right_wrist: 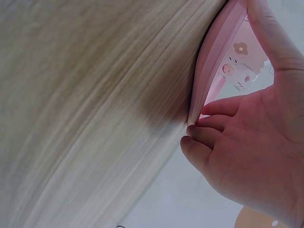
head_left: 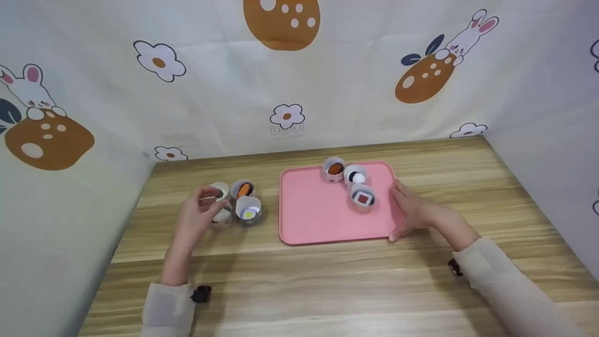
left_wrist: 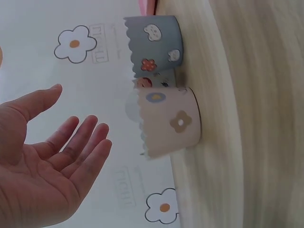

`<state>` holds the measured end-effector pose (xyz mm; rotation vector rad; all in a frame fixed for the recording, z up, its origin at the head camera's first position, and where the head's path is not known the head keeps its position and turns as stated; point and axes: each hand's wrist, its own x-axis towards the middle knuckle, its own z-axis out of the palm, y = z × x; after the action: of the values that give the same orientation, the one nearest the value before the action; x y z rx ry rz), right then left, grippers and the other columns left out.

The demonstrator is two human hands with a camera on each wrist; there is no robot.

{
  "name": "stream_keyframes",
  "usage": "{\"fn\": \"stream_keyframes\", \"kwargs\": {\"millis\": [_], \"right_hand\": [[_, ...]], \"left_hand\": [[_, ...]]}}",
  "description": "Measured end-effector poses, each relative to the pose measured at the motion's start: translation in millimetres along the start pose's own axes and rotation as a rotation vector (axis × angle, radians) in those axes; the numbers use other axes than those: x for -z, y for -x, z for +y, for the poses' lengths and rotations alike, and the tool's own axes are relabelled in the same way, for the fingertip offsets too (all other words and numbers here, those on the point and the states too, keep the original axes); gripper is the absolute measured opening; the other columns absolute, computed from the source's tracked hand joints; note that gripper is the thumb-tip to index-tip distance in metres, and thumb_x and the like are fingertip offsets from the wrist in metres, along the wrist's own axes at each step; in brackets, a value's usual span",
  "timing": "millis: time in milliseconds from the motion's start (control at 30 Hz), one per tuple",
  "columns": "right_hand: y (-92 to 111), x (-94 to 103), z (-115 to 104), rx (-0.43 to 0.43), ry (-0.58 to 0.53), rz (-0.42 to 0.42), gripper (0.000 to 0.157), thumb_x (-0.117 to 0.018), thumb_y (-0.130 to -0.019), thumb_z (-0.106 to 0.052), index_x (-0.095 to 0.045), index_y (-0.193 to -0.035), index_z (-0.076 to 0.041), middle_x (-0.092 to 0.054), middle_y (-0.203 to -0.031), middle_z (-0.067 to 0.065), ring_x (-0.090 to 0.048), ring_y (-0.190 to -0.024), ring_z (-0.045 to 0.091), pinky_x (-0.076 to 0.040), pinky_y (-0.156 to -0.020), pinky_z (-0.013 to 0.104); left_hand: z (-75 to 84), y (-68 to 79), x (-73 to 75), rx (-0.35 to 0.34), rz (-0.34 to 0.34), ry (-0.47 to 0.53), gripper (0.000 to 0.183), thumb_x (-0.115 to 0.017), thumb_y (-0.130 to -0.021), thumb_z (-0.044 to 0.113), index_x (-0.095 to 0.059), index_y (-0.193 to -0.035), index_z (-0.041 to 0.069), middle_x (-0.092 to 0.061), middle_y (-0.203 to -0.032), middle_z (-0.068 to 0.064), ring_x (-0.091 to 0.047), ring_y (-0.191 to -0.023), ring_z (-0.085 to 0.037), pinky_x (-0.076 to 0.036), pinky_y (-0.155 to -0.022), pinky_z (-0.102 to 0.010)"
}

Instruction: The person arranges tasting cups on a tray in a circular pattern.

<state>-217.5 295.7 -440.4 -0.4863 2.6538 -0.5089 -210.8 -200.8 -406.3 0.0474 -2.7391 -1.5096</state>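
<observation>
Over a cluster of several paper cups on the table's left side, my left hand (head_left: 195,213) hovers with thumb and fingers apart. The left wrist view shows the palm (left_wrist: 47,180) holding nothing, beside a pale cup with a brown flower (left_wrist: 175,126) and a grey-blue cup (left_wrist: 154,45). That grey-blue cup holds a piece with a yellow-green square (head_left: 249,214); behind it, another cup contains an orange-topped piece (head_left: 244,189). My right hand (head_left: 414,210) touches the right edge of the pink tray (head_left: 313,210), thumb and fingers spread along its rim.
On the tray's right half stand three cups: one with a reddish-brown piece (head_left: 335,169), one with a black-and-white piece (head_left: 356,177), and one with a red-centred white piece (head_left: 363,199). A printed curtain (head_left: 224,103) hangs behind the wooden table (head_left: 304,281).
</observation>
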Motion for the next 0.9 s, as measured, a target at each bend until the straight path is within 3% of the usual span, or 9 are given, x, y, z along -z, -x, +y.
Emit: {"fn": "stream_keyframes", "kwargs": {"millis": [367,667,900], "right_hand": [[0,0.0,1,-0.017,0.003,-0.014,0.141,-0.089,-0.064,-0.054,-0.005,-0.152,0.016,0.002,-0.161,0.037,-0.009,-0.149,0.054,-0.019,-0.121,0.061],[-2,0.1,2,-0.026,0.015,-0.023,0.141,-0.088,-0.064,-0.056,-0.005,-0.153,0.014,0.003,-0.161,0.036,-0.008,-0.149,0.054,-0.02,-0.121,0.061],[-2,0.6,0,-0.016,0.02,-0.019,0.14,-0.089,-0.064,-0.055,-0.006,-0.152,0.015,0.002,-0.161,0.037,-0.009,-0.148,0.055,-0.02,-0.12,0.062]], "left_hand": [[-21.9,-2.2,8.5,0.04,0.017,0.024,0.045,-0.062,-0.097,0.011,-0.045,-0.133,-0.011,-0.052,-0.139,-0.031,-0.053,-0.132,-0.04,-0.044,-0.113,-0.045],[-35.4,-1.8,10.2,0.059,-0.006,0.018,0.046,-0.063,-0.096,0.009,-0.044,-0.133,-0.012,-0.05,-0.14,-0.033,-0.05,-0.134,-0.043,-0.042,-0.114,-0.047],[-40.6,-1.9,8.6,0.089,-0.062,-0.041,0.051,-0.065,-0.095,0.011,-0.042,-0.135,-0.01,-0.048,-0.142,-0.035,-0.047,-0.135,-0.046,-0.04,-0.114,-0.051]]}}
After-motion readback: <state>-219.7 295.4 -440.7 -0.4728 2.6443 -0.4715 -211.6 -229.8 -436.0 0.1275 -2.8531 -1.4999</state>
